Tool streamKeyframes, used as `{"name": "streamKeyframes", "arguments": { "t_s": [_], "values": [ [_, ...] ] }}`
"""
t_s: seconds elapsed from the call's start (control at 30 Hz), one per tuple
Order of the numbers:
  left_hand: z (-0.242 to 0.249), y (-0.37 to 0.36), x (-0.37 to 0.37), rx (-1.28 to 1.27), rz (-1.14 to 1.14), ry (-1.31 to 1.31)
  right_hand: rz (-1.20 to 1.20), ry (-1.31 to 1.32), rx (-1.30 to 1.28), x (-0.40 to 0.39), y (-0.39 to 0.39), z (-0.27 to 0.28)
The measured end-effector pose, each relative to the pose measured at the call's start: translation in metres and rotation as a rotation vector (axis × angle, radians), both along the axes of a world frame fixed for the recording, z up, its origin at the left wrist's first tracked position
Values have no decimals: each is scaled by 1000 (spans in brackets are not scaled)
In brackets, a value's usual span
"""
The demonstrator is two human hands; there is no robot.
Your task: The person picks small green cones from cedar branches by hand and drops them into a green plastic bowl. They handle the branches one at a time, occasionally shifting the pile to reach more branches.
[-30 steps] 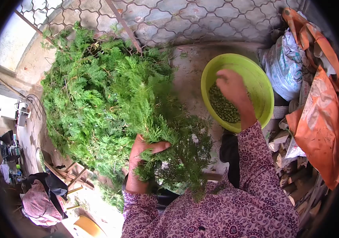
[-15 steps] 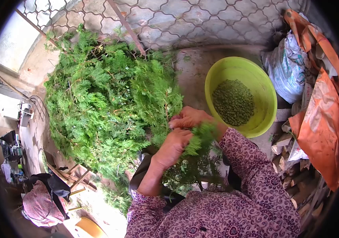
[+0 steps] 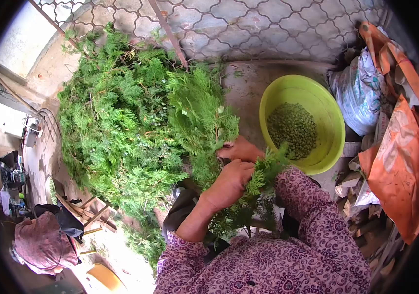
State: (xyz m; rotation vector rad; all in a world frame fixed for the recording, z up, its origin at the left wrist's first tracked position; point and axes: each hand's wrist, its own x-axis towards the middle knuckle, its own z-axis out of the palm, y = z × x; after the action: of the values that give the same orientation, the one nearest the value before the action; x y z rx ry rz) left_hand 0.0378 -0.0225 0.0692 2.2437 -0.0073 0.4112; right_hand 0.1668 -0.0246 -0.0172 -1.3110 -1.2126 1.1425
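The head view looks down on a large heap of cut cypress-like branches lying just left of and beyond both hands, its near fronds spilling over them. To the right of the hands, close by, sits a lime-green plastic basin holding a layer of small green seed cones. Past the basin lie a white sack and crumpled orange sheeting; a metal lattice fence stands beyond the heap.

The left hand is curled tight around a green sprig, knuckles up, with the forearm rising from the patterned purple sleeve. The right hand lies just beyond it, touching it, its fingers pinched into the foliage where the sprig meets the heap; greenery covers the fingertips, so what they grip cannot be told. The sprig's tips fan toward the basin's near rim and hide part of the right wrist.

Half a second earlier the two hands sat in nearly the same place; a full second earlier the right hand was over the basin while the left alone held the sprig low by the lap.
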Motion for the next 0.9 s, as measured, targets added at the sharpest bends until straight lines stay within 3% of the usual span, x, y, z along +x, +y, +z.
{"name": "streamKeyframes", "arguments": {
  "t_s": [0.13, 0.2, 0.23, 0.27, 0.33, 0.37, 0.47, 0.53, 0.57, 0.6, 0.63, 0.67, 0.73, 0.77, 0.8, 0.83, 0.87, 0.9],
  "values": [
    [23, 2, -2, -254, 105, -127, -64, 30, 7, 13, 11, -7],
    [29, 7, -8, -184, 107, -27, -162, -186, -92, 25, 8, 22],
    [31, 10, -9, -31, 144, -51, -189, -354, -29, 28, 1, 52],
    [34, 12, -9, 122, 181, -76, -191, -357, -27, 31, 2, 45],
    [37, 16, -13, 187, 141, 26, -460, -336, 235, 37, 4, 26],
    [31, 18, -15, 155, 101, 25, -417, -319, 10, 38, -6, 61],
    [24, 26, -23, 85, 46, 26, -551, -382, -179, 60, 1, 41],
    [31, 36, -25, -228, -83, -88, -606, -512, -32, 63, -4, 51],
    [26, 27, -28, -673, -94, -211, -690, -396, 54, 63, -5, 53],
    [22, 31, -28, -672, -98, -213, -768, -278, 141, 63, -5, 54],
    [19, 38, -30, -697, -116, -230, -775, -459, 157, 65, -7, 57],
    [19, 42, -30, -720, -134, -247, -775, -463, 163, 62, -7, 59],
    [17, 37, -29, -701, -15, -292, -634, -733, 79, 52, -10, 58],
    [11, 35, -32, -793, 173, -191, -634, -734, 82, 50, -8, 35],
    [6, 33, -33, -880, 364, -88, -528, -336, 306, 50, -1, -7],
    [-2, 32, -29, -822, 381, -219, -403, 66, 513, 48, 1, -30],
    [-4, 29, -25, -820, 385, -220, -399, 68, 513, 43, -5, -26],
    [-4, 27, -19, -712, 499, -318, -353, -169, 458, 38, -13, -14]
  ]
}}
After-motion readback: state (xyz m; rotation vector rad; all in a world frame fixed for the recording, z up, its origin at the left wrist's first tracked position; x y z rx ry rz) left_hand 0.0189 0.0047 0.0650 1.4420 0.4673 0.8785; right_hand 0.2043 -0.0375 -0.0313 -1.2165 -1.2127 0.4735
